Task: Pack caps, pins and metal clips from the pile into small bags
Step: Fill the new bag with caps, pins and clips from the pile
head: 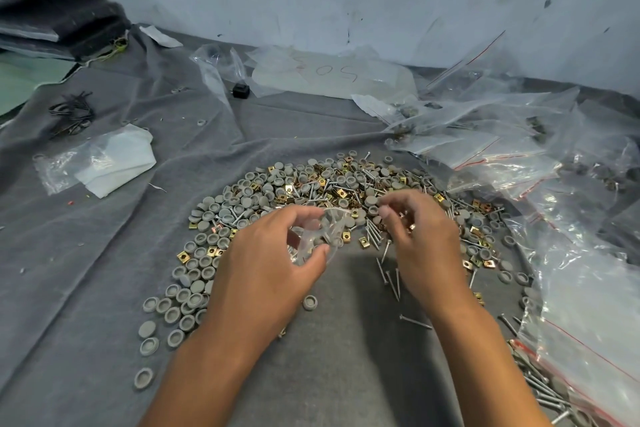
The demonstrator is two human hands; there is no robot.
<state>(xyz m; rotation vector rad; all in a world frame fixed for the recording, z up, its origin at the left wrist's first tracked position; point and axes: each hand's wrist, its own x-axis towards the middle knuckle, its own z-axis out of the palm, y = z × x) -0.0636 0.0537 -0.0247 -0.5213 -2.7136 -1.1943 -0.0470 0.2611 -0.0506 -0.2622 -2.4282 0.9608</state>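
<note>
A wide pile [311, 184] of grey round caps, metal pins and gold-coloured square clips lies in an arc on the grey cloth. My left hand [273, 263] holds a small clear bag [322, 236] between thumb and curled fingers, just above the near side of the pile. My right hand [419, 239] hovers to the right of the bag with fingers curled, and gold clips show under the fingertips; what it pinches is hidden. Loose pins [389, 277] lie below the right hand.
Many clear zip bags with red strips [519, 156] are heaped at the right, some filled with parts. A large clear bag [332, 76] lies at the back by the wall. White plastic [114, 163] sits at the left, a small black block [241, 91] behind.
</note>
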